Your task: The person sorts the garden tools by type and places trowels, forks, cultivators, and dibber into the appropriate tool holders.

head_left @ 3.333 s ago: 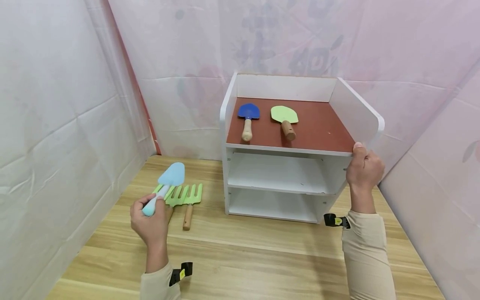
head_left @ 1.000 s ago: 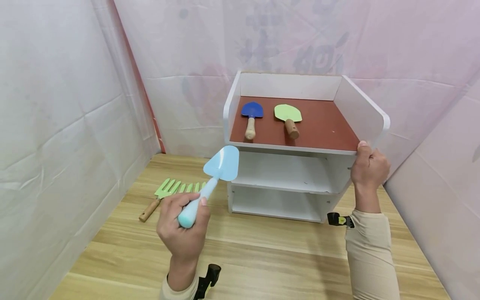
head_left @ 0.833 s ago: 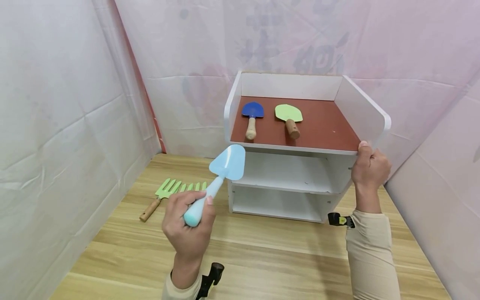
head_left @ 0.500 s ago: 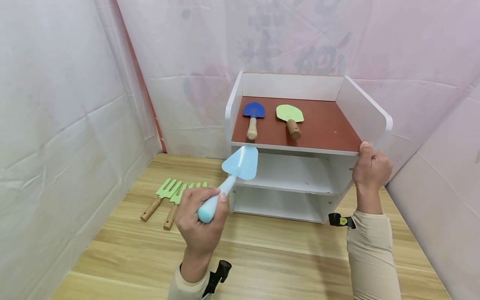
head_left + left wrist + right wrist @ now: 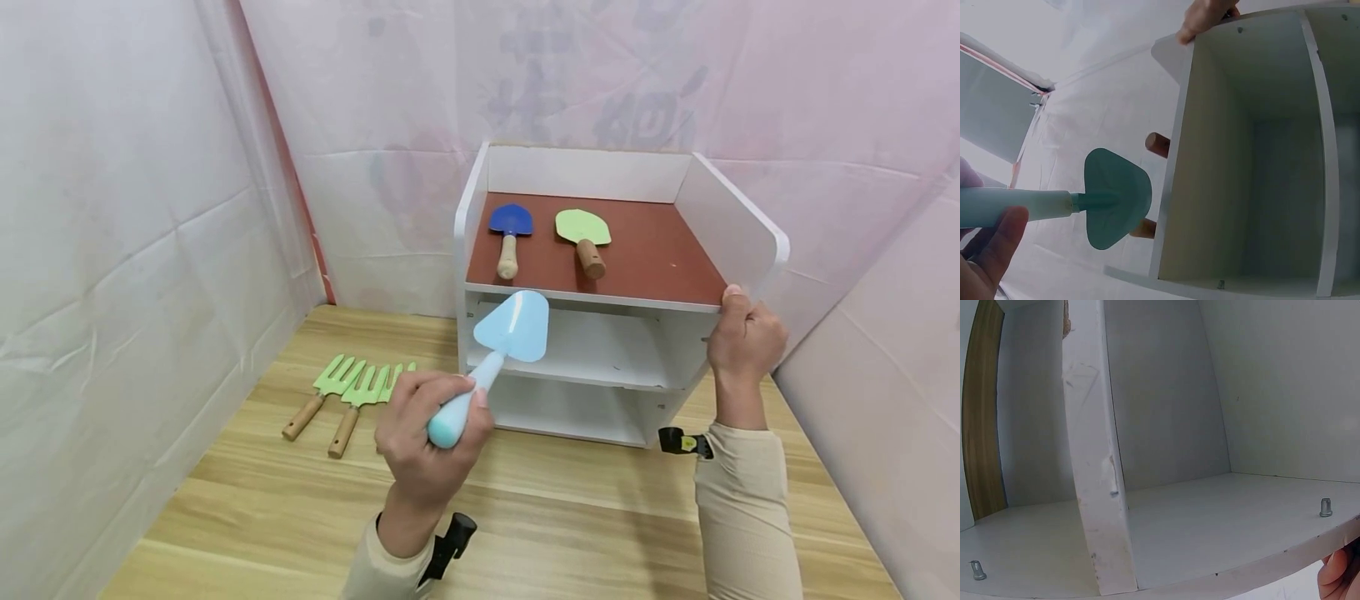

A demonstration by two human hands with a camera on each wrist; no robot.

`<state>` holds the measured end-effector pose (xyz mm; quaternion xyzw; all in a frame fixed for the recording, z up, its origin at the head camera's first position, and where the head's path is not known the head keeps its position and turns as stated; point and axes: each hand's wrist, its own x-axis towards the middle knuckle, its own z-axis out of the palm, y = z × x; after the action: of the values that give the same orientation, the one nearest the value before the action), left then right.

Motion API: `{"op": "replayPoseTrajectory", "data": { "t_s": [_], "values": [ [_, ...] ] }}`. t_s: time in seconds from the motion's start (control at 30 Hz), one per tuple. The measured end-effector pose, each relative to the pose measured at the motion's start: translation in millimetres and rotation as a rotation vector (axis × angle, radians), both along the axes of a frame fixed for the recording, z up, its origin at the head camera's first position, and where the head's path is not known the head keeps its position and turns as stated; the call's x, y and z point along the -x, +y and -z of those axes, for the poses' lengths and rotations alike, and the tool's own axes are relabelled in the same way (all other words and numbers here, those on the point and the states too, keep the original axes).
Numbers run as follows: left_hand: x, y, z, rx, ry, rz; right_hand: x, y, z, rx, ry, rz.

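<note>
A light blue hand trowel (image 5: pixel 517 327) is held by its handle in my left hand (image 5: pixel 431 433), blade up, in front of the shelf's middle level. In the left wrist view the trowel's blade (image 5: pixel 1116 199) appears just short of the top board's edge. My right hand (image 5: pixel 745 333) grips the right front corner of the white shelf unit (image 5: pixel 585 296), thumb on the top board. On its brown top lie a blue trowel (image 5: pixel 511 220) with a pale wooden handle and a light green trowel (image 5: pixel 583 227) with a brown handle, both handles toward me.
Several green hand forks with wooden handles lie on the wooden table (image 5: pixel 247 492), left of the shelf unit; one green fork (image 5: pixel 363 390) lies nearest my left hand, which partly covers another. White sheeting (image 5: pixel 150 208) hangs behind and at both sides.
My left hand has carried the light blue trowel from above the forks rightward to the front of the shelf unit, uncovering forks. The right hand keeps its grip on the corner.
</note>
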<state>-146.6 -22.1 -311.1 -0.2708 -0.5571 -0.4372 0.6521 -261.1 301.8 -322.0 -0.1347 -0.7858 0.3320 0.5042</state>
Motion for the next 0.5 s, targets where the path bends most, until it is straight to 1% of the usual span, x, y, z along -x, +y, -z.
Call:
{"op": "replayPoseTrajectory", "data": {
  "t_s": [0.23, 0.37, 0.5],
  "values": [
    [3.4, 12, -4.1, 0.046, 0.052, 0.027, -0.8, 0, 0.1, 0.016, 0.002, 0.002],
    [6.4, 20, -4.9, 0.066, 0.060, 0.041, -0.1, 0, -0.4, 0.014, 0.004, -0.003],
    [8.8, 27, -6.6, 0.089, 0.068, 0.065, 0.0, 0, -0.7, 0.017, 0.001, 0.009]
  ]
}}
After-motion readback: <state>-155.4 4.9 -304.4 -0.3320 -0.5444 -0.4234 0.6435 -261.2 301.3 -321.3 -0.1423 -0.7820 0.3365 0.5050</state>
